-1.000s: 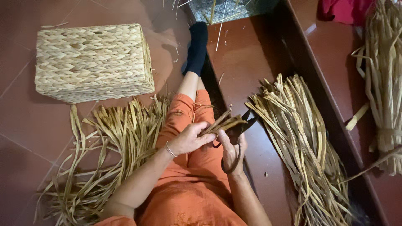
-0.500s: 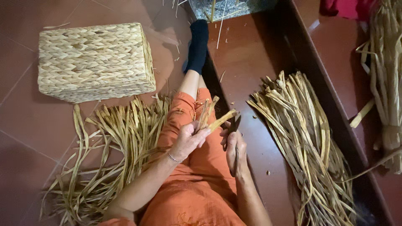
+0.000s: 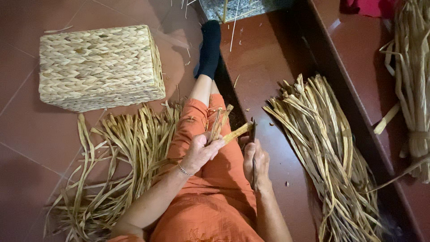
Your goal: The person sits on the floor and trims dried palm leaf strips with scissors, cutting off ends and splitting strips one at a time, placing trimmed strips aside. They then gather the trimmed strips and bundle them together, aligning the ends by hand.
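Pinching dried reed strips (image 3: pixel 222 129), left hand (image 3: pixel 200 151) fingers curled tight around lower ends; right hand (image 3: pixel 255 164) fingers wrapped on dark blade (image 3: pixel 253 148). Strips light, stiff-springy, brittle; hold near base, beside fingertips.

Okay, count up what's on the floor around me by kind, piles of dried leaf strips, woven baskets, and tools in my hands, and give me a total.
Piles of dried leaf strips: 3 – left pile, middle pile, tied bundle
Woven basket: 1
Strips in the left hand: 1 small bunch
Dark tool in the right hand: 1
Total: 6
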